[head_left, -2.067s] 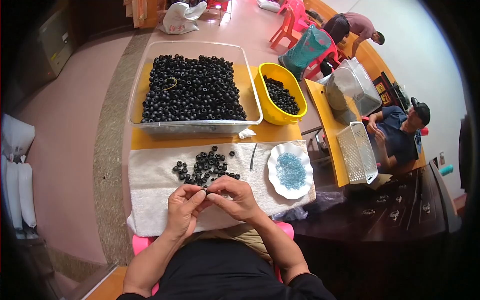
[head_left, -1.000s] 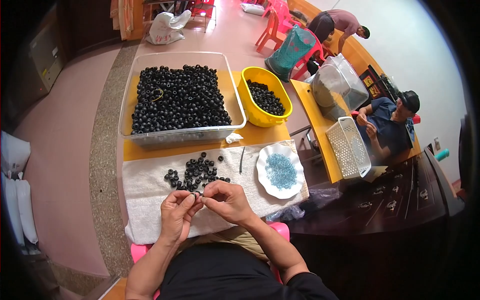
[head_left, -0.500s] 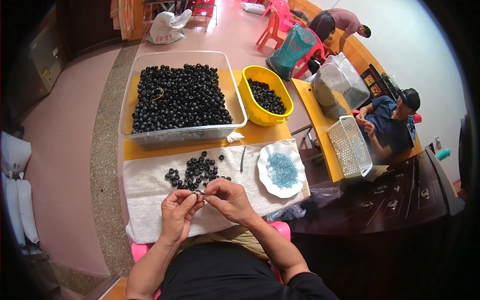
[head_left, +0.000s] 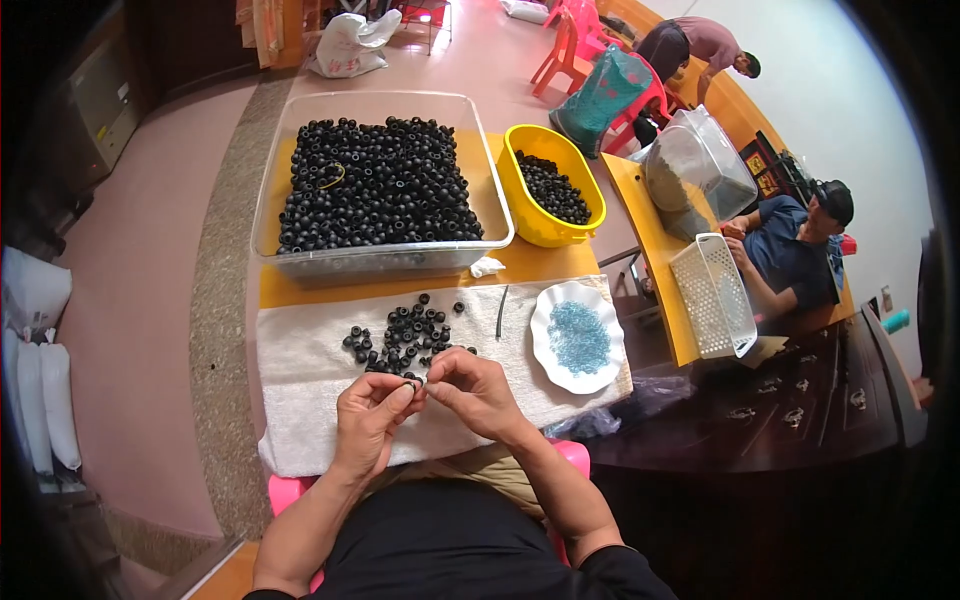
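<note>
A small black bead (head_left: 411, 384) is pinched between both hands, left hand (head_left: 368, 420) and right hand (head_left: 472, 393), just below the loose bead pile (head_left: 405, 335) on the white towel (head_left: 300, 380). Best done with fingertips kept close, bead hole turned up.

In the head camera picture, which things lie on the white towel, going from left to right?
Loose pile of black beads → thin dark stick → white plate with small blue pieces. Both hands meet at the towel's near edge, below the pile.
</note>
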